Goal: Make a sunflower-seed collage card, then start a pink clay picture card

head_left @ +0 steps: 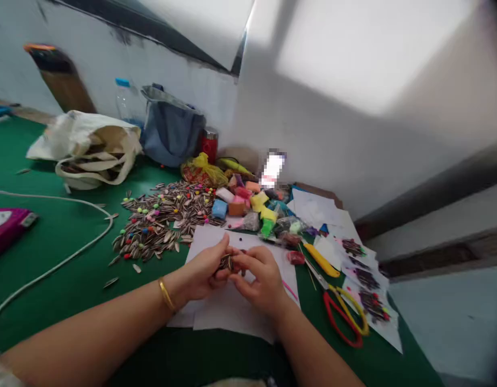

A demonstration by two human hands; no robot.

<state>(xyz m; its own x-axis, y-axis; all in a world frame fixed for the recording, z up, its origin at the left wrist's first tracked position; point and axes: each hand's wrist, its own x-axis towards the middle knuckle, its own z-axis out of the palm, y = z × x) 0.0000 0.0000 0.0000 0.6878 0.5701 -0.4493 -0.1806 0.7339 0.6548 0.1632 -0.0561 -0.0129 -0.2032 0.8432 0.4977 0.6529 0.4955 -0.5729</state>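
Note:
Sunflower seeds [226, 262] lie bunched in the curled fingers of my left hand [203, 269]. My right hand [262, 277] meets it from the other side, thumb and fingers pinched at the bunch; whether it grips a single seed is hidden. Both hands are over white paper sheets [232, 312], where a thin pink strip [289, 290] shows by my right wrist. Beyond my left hand spreads a big pile of striped sunflower seeds [163, 215], dotted with small coloured balls. Soft clay blocks [237, 208] in several colours, some wrapped, sit behind the paper.
To the right are scissors [345, 317], a yellow-handled cutter [321, 259] and paper sheets bearing seed clusters [373, 306]. A white bag [83, 134], blue bag [171, 126], bottle [127, 102] and lit phone [273, 167] stand along the wall. A white cable [87, 247] crosses the left side.

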